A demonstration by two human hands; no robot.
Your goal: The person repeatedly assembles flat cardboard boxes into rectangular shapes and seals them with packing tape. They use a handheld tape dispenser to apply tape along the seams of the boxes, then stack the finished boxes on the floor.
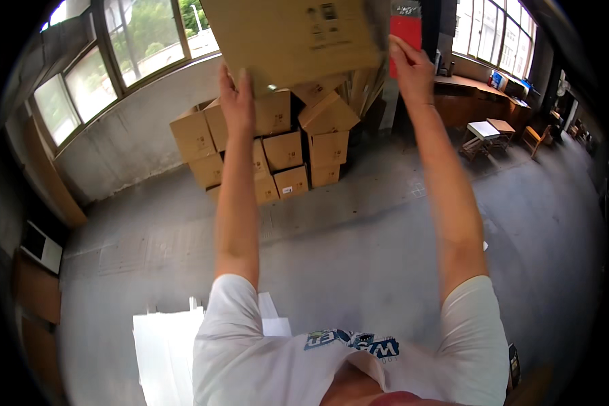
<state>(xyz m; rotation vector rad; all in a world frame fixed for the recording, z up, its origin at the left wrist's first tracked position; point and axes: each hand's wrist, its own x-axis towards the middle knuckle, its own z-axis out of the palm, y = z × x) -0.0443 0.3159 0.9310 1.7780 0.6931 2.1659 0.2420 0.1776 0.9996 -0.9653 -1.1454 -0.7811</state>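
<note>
A large brown cardboard box (284, 40) is held up high in front of me, tilted, with printed marks on its face and its top cut off by the frame. My left hand (237, 98) grips its lower left edge, the fingers partly hidden at the corner. At the box's right side, my right hand (414, 78) is closed around a flat red tape dispenser (406, 30) with a grey, toothed-looking end pointing up. Whether the right hand also touches the box, I cannot tell. Both arms are stretched out far ahead.
Several stacked cardboard boxes (284, 149) stand on the grey floor (345, 237) by the windowed wall. White sheets (166, 352) lie near me at the left. A white-topped small table (482, 130), a wooden chair (536, 141) and a long desk (477, 84) are at the far right.
</note>
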